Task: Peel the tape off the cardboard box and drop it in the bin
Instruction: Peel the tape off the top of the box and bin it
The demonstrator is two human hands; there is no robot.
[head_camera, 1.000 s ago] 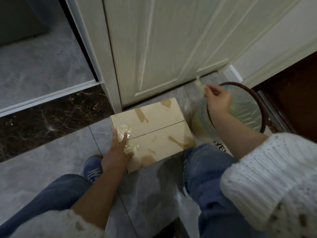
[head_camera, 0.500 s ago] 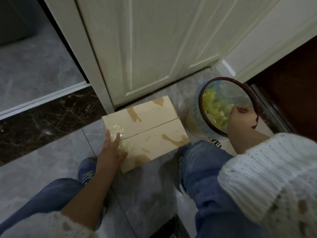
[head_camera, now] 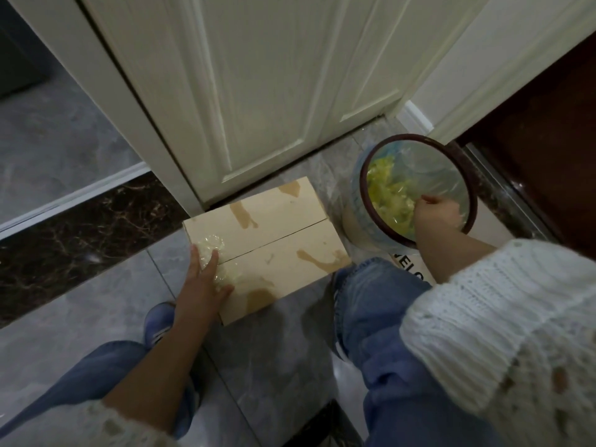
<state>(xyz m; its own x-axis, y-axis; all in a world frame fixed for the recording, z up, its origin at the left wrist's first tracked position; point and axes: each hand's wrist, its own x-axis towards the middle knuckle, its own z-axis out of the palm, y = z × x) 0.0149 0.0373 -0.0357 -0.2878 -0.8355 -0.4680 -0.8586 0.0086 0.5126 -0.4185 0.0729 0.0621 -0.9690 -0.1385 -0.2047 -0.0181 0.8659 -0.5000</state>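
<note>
White panelled door (head_camera: pixel 274 85) is filling the upper centre of the frame, standing on grey tiled floor (head_camera: pixel 283 343) with a dark marble strip (head_camera: pixel 80 227) running across the left.

Cardboard box (head_camera: pixel 267 243) is lying flat on the floor at centre frame, just below the door's bottom edge. Its top flaps are meeting along a dark seam, and darker brown torn patches are showing on the surface. A crumpled patch of clear tape (head_camera: pixel 211 250) is sitting on the box's left end, across the seam.

Bin (head_camera: pixel 361 208) is standing right of centre, just beside the box's right end. It is round, with a dark red-brown rim and a clear plastic liner. Inside, a heap of yellow-green crumpled material (head_camera: pixel 387 191) is lying against the left half; what it is cannot be told.

Person is crouching: jeans-clad knees are showing lower left and lower right, a blue shoe (head_camera: pixel 158 324) is showing by the box's near-left corner, and white knit sleeves are covering both arms.

Left hand (head_camera: pixel 203 285) is resting flat on the box's left end, fingers straight and spread, touching the tape patch.

Right hand (head_camera: pixel 435 214) is reaching inside the bin's rim at its lower right. Fingers are turned away from camera; whether they are pinching anything cannot be told.
</note>
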